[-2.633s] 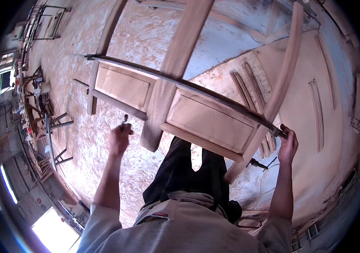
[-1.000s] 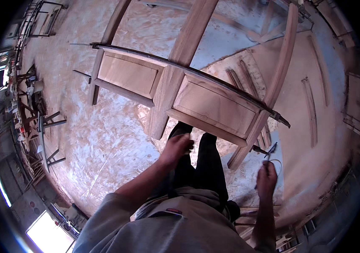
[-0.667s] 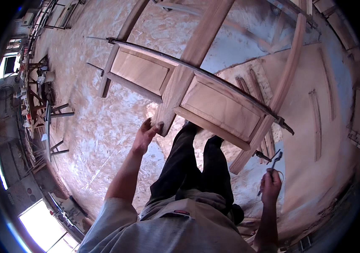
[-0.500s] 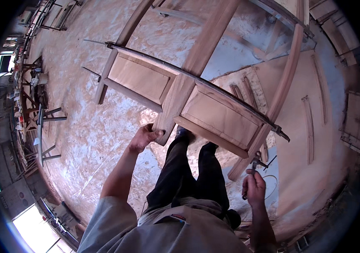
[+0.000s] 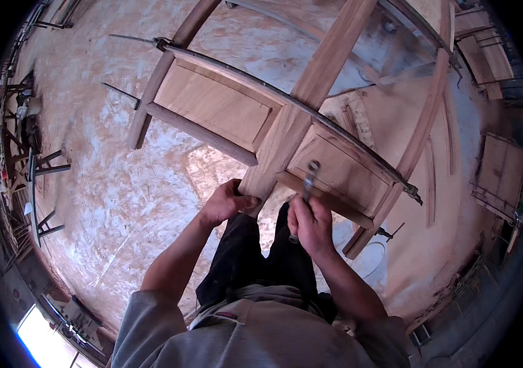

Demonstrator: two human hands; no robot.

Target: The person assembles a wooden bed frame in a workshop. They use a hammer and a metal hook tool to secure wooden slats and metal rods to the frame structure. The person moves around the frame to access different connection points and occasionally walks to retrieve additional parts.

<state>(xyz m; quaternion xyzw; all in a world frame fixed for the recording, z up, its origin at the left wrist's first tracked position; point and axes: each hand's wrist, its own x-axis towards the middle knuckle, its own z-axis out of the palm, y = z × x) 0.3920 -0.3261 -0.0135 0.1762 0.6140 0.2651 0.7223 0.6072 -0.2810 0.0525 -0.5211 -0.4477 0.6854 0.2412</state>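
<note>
A wooden door frame with recessed panels (image 5: 212, 104) lies raised in front of me, with a long metal bar clamp (image 5: 255, 86) across it. My left hand (image 5: 227, 203) is closed round the near end of its middle post (image 5: 267, 162), thumb on top. My right hand (image 5: 311, 224) grips a metal wrench (image 5: 310, 178), its ring end pointing away from me above the right panel's near rail (image 5: 329, 201). Whether the wrench touches the wood, I cannot tell. Near the right stile's end sticks out the screw handle of another clamp (image 5: 390, 233).
Long wooden strips (image 5: 430, 184) lie on brown sheeting to the right. Metal stands (image 5: 47, 168) and a cluttered bench line the left side. Stacked boards (image 5: 500, 172) stand at the far right. My legs are just below the frame's near edge.
My right hand has brought the wrench from beside the clamp handle at the right leftward and forward, to the right panel's near rail. My left hand stays on the middle post; the view has shifted.
</note>
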